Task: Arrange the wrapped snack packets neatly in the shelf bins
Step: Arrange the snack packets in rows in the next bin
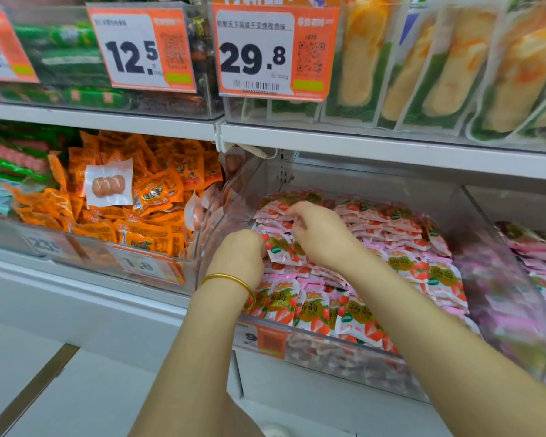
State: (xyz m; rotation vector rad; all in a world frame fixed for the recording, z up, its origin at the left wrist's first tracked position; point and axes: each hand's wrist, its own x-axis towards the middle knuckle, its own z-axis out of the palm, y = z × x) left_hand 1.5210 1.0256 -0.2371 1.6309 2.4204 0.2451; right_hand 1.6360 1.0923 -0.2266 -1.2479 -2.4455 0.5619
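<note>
A clear plastic bin [498, 247] on the lower shelf holds several pink and white strawberry snack packets [353, 316], some stacked flat at the back and some standing along the front. My left hand [238, 257], with a gold bangle on the wrist, reaches into the bin's left side and pinches one strawberry packet [281, 247] by its edge. My right hand [319, 231] is just beside it, fingers curled down onto the packets in the middle of the pile. Its fingertips are hidden among the wrappers.
The bin to the left [114, 260] is full of orange packets, with one clear pack of sausages [108, 185] on top. Another bin of pink packets [539, 272] stands at the right. The upper shelf [375, 143] carries price tags [271, 52] and tall yellow packs.
</note>
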